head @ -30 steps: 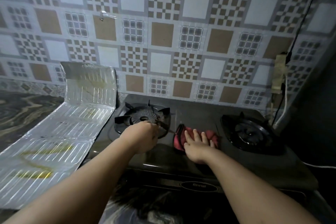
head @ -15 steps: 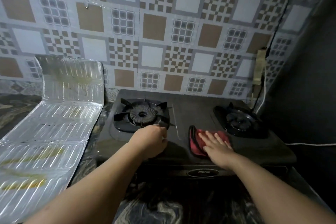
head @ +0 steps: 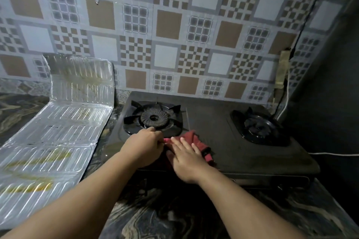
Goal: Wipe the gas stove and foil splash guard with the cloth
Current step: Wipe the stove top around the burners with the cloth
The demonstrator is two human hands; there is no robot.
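Cloth (head: 196,139), red, is pressed flat by the open right hand (head: 186,156) at the stove's (head: 252,153) front edge; it has been slid leftward, meeting the curled left hand (head: 144,146), whose grip cannot be told. Foil guard (head: 64,128) remains stained.

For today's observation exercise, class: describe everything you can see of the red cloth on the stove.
The red cloth is a soft, crumpled fabric with a darker edge, lying bunched on the dark gas stove top between the two burners, toward the front. The right hand presses flat on it with straight fingers, covering much of it. The left hand, fingers curled, meets its left edge; whether it pinches the cloth cannot be told.
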